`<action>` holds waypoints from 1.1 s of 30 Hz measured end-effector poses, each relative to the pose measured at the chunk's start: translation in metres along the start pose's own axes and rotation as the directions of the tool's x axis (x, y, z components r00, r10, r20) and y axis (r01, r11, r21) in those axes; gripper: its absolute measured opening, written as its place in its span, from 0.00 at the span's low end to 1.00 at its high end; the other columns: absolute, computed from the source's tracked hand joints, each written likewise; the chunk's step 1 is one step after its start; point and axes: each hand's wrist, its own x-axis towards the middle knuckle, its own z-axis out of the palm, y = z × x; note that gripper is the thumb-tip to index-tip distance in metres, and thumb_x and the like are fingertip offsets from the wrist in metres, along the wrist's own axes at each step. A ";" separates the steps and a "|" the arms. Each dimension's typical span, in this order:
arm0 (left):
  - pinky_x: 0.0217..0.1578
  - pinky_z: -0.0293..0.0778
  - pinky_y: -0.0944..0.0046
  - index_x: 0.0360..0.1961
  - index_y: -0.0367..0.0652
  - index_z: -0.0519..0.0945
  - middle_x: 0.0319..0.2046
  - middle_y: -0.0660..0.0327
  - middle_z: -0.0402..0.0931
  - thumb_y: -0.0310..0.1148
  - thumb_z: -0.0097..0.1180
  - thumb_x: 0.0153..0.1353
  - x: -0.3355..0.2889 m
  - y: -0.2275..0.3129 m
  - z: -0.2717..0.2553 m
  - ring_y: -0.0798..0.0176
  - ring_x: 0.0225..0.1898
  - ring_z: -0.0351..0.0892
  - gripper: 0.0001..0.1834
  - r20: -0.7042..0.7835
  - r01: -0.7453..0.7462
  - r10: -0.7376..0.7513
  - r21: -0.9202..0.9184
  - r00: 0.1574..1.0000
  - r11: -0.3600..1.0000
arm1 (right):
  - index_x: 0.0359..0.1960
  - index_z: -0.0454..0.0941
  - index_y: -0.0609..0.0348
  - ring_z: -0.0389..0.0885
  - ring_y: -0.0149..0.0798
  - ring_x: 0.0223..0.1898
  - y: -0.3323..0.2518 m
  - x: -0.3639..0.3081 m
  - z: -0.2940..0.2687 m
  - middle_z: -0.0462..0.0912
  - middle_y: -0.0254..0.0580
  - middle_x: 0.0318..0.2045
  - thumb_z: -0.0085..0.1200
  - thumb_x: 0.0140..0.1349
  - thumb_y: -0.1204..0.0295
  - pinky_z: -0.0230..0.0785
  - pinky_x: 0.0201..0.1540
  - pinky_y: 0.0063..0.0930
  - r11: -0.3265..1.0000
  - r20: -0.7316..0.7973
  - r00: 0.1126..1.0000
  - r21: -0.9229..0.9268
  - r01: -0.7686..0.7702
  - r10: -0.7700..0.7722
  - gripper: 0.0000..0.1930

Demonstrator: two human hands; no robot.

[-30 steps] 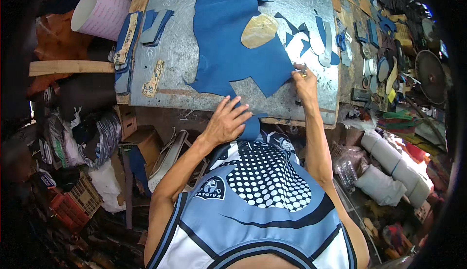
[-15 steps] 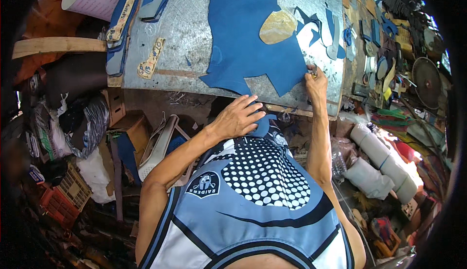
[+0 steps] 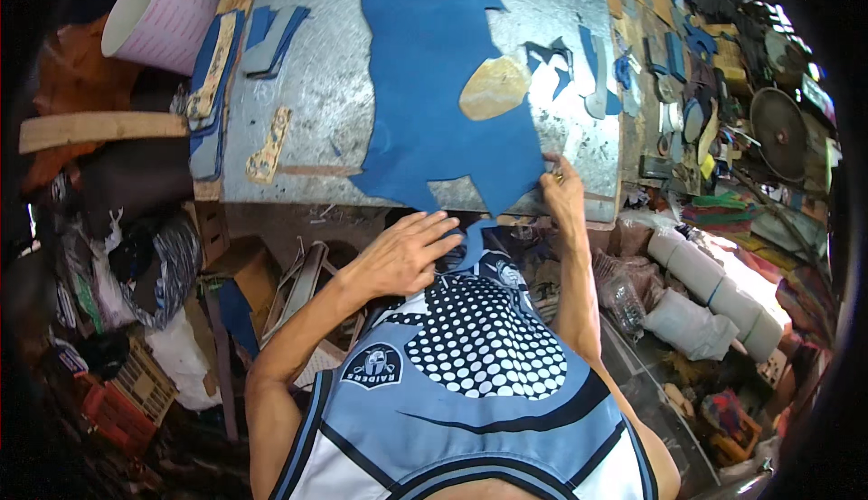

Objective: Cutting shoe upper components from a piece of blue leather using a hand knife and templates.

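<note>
A large blue leather-like sheet lies over the metal-topped table, its ragged near edge reaching the front of the table. On it rests a tan oval pattern piece. My left hand is at the table's front edge, fingers outstretched, beside a narrow curved blue strip that hangs in front of my body. At the sheet's right edge is my right hand, fingers curled in a pinch; a small yellowish glint shows among them. What the pinch holds is too small to make out.
Blue pieces with a long tan pattern are stacked at the table's left edge. Another tan pattern and grey-blue pieces lie nearby. Blue offcuts are at right. Wrapped white rolls stand low right, crates low left.
The whole view has shifted, so the table appears lower and slightly left. Both hands keep nearly the same places against the sheet. The blue strip by my left hand shows more of its curve.
</note>
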 end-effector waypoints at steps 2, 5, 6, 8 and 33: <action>0.66 0.61 0.46 0.55 0.36 0.76 0.60 0.46 0.71 0.29 0.58 0.51 0.013 -0.003 -0.032 0.45 0.65 0.67 0.27 -0.064 -0.058 0.052 -0.104 0.997 0.993 | 0.54 0.77 0.53 0.83 0.46 0.33 0.003 -0.010 -0.005 0.84 0.53 0.31 0.50 0.53 0.71 0.74 0.40 0.39 0.997 -0.024 0.999 -0.052 -0.048 0.047 0.23; 0.65 0.60 0.45 0.53 0.33 0.76 0.60 0.46 0.71 0.33 0.58 0.57 0.052 -0.022 -0.066 0.42 0.65 0.65 0.23 -0.188 0.028 0.002 0.159 0.982 0.987 | 0.59 0.75 0.51 0.83 0.55 0.47 -0.013 -0.027 0.001 0.83 0.59 0.44 0.51 0.55 0.69 0.74 0.50 0.45 0.985 -0.036 0.991 -0.109 -0.132 0.129 0.26; 0.65 0.59 0.45 0.54 0.33 0.76 0.61 0.46 0.70 0.34 0.57 0.59 0.068 -0.035 -0.063 0.41 0.66 0.64 0.23 -0.245 0.088 -0.023 0.256 0.969 0.963 | 0.58 0.75 0.52 0.82 0.56 0.48 -0.015 -0.027 -0.001 0.83 0.59 0.45 0.49 0.55 0.68 0.73 0.53 0.47 0.981 -0.006 0.994 -0.161 -0.112 0.112 0.25; 0.67 0.52 0.41 0.60 0.35 0.72 0.66 0.46 0.65 0.40 0.52 0.65 0.082 -0.086 -0.057 0.39 0.68 0.58 0.26 -0.234 0.176 -0.070 0.470 0.970 0.865 | 0.56 0.77 0.53 0.81 0.61 0.47 0.003 -0.021 0.021 0.83 0.61 0.42 0.47 0.55 0.67 0.73 0.50 0.49 0.998 -0.044 0.999 -0.067 0.012 -0.015 0.24; 0.67 0.44 0.31 0.75 0.54 0.53 0.74 0.45 0.47 0.52 0.27 0.75 0.261 -0.328 -0.184 0.33 0.73 0.43 0.31 0.153 0.137 -0.503 0.859 0.851 0.494 | 0.50 0.79 0.51 0.82 0.60 0.36 0.026 -0.006 0.021 0.83 0.60 0.31 0.50 0.51 0.65 0.74 0.40 0.53 0.977 -0.210 0.963 0.089 0.194 -0.172 0.22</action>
